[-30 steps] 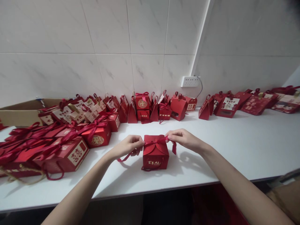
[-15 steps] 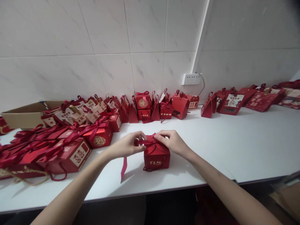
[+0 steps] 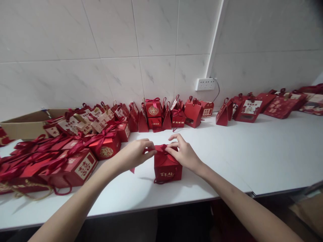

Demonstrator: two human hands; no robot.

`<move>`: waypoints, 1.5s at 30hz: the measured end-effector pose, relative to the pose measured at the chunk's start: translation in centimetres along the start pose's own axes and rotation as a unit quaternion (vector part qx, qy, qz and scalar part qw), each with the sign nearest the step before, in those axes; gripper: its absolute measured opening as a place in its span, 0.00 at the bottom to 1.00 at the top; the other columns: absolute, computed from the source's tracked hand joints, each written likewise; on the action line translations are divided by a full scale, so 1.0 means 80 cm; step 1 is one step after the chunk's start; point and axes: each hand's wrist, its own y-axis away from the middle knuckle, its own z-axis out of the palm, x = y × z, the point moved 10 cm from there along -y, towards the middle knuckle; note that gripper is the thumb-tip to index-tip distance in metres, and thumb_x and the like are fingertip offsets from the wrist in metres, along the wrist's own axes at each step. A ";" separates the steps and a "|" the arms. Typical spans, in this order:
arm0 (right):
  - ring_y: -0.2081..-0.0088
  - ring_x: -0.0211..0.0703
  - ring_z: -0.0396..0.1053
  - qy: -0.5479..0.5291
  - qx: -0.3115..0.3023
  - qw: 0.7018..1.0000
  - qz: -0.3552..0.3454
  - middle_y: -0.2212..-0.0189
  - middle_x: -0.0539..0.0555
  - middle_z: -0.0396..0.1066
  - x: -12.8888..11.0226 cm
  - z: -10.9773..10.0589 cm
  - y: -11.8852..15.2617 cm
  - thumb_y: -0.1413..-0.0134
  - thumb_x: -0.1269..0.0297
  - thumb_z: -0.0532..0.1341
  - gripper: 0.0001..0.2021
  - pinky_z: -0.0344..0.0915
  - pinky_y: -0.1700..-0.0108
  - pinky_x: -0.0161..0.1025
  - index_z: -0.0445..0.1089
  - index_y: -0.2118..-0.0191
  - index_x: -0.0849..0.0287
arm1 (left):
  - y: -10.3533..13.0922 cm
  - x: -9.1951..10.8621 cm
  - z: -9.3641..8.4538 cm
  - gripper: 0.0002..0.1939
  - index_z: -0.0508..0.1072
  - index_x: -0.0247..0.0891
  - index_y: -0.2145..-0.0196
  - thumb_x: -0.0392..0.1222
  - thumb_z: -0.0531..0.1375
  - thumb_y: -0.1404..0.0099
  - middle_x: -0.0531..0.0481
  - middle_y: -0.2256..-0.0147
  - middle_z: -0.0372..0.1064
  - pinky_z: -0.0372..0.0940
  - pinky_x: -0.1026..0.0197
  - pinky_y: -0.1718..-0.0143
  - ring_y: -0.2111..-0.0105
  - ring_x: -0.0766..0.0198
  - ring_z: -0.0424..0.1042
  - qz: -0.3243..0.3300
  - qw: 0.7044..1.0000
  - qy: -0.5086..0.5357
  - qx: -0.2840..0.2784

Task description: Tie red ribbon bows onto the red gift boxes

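Observation:
A red gift box (image 3: 168, 169) with gold characters stands upright on the white table, close to its front edge. Dark red ribbon (image 3: 161, 148) runs across its folded top. At the box's left side, my left hand (image 3: 140, 153) pinches the ribbon between thumb and fingers, and a loose end hangs below it. On the top right, my right hand (image 3: 183, 153) has thumb and finger pressed together on the ribbon at the middle of the lid, its other fingers partly raised. A red cord lies along the box's lower front edge.
Red gift boxes (image 3: 75, 164) with bows crowd the table's left side. More small red boxes (image 3: 194, 112) line the tiled wall, reaching to the far right. An open cardboard box (image 3: 22, 129) sits at the back left. A power socket (image 3: 205, 84) is on the wall.
My left hand has turned and drawn slightly left with the ribbon; its loose end hangs shorter. My right fingers have shifted slightly, with the index finger lifting.

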 end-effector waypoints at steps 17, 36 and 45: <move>0.64 0.43 0.73 -0.016 -0.040 0.999 -0.027 0.67 0.52 0.77 -0.006 0.010 -0.005 0.48 0.68 0.59 0.06 0.65 0.59 0.39 0.74 0.67 0.57 | -0.035 0.019 -0.017 0.13 0.69 0.38 0.58 0.40 0.51 0.38 0.54 0.80 0.67 0.51 0.67 0.81 0.82 0.68 0.63 -0.036 0.999 0.010 -0.036; 0.66 0.42 0.73 -0.022 -0.029 0.999 -0.018 0.69 0.51 0.77 -0.003 0.010 -0.002 0.49 0.69 0.59 0.06 0.66 0.60 0.39 0.74 0.68 0.57 | -0.023 0.017 -0.008 0.07 0.73 0.36 0.70 0.34 0.55 0.46 0.49 0.72 0.70 0.59 0.64 0.73 0.74 0.64 0.67 -0.013 0.997 -0.057 -0.054; 0.65 0.42 0.73 -0.015 -0.033 0.999 -0.021 0.68 0.52 0.77 -0.004 0.011 -0.003 0.49 0.70 0.59 0.06 0.66 0.60 0.39 0.74 0.67 0.58 | -0.028 0.044 -0.008 0.09 0.71 0.37 0.67 0.37 0.52 0.37 0.48 0.66 0.69 0.60 0.64 0.69 0.69 0.64 0.68 0.104 0.992 -0.062 -0.019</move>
